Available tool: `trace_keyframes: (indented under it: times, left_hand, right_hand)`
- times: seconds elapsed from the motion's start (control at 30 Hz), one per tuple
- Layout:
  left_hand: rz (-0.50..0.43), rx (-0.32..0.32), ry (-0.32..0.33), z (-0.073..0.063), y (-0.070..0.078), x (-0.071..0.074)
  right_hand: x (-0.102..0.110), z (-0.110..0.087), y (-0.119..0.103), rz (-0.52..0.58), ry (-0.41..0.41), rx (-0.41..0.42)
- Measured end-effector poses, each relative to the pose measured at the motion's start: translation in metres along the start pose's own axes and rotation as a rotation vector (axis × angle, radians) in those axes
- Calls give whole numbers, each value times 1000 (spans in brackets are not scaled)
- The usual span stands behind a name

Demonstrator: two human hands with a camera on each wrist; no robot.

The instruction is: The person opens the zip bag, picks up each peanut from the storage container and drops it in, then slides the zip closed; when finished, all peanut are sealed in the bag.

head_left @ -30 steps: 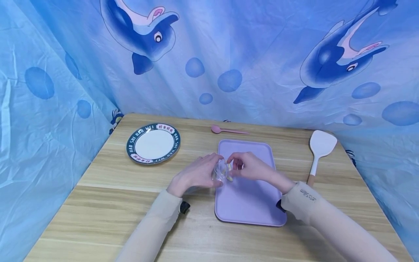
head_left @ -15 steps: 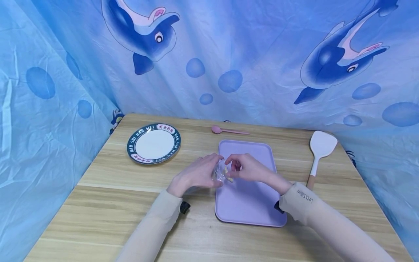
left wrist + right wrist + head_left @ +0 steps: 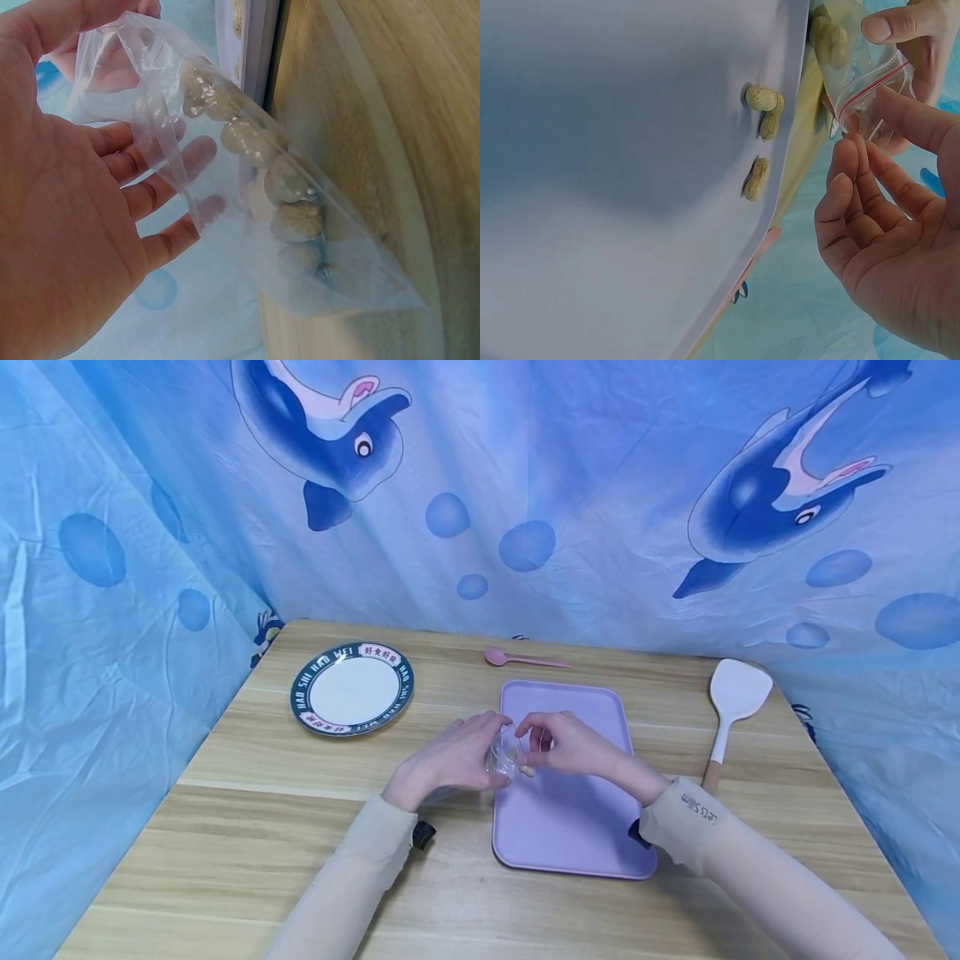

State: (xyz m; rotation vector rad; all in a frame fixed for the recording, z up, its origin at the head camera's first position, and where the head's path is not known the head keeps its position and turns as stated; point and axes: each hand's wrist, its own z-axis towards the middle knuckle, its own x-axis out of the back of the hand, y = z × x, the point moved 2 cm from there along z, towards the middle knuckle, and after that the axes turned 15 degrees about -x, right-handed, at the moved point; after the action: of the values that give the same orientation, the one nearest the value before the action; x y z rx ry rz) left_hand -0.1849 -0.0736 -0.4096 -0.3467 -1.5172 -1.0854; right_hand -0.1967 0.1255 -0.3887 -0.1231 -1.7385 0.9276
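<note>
A clear zip bag (image 3: 225,169) with several peanuts (image 3: 298,221) in its lower part is held up at the tray's left edge. My left hand (image 3: 459,755) holds it near the mouth, and in the left wrist view its fingers show through the plastic. With curled fingers my right hand (image 3: 566,745) pinches the lip of the bag, beside the red zip line (image 3: 874,90) in the right wrist view. Below the hands, on the purple tray (image 3: 577,831), lie 3 loose peanuts (image 3: 756,178) close to the rim.
A white plate (image 3: 354,692) with a dark green lettered rim stands at the back left. Behind the tray lies a pink spoon (image 3: 525,660). To the right is a white spatula (image 3: 738,687), its handle partly behind the right forearm. A blue dolphin curtain (image 3: 480,485) hangs behind the table.
The right hand has shifted slightly left toward the bag. A pale yellow peanut seen earlier at its fingertips by the bag's mouth no longer shows there. The left hand stays in place.
</note>
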Motion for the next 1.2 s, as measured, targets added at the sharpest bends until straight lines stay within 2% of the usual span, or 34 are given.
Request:
trace_keyframes:
  times: [0.6,0.9,1.2]
  left_hand:
    - [1,7,9,0,-1,0]
    - [7,15,-4,1,0,0]
    - [6,22,-12,0,1,-1]
  right_hand:
    - [12,2,-2,10,24,-23]
    - [21,10,11,15,61,-58]
    - [16,27,29,-21,70,-113]
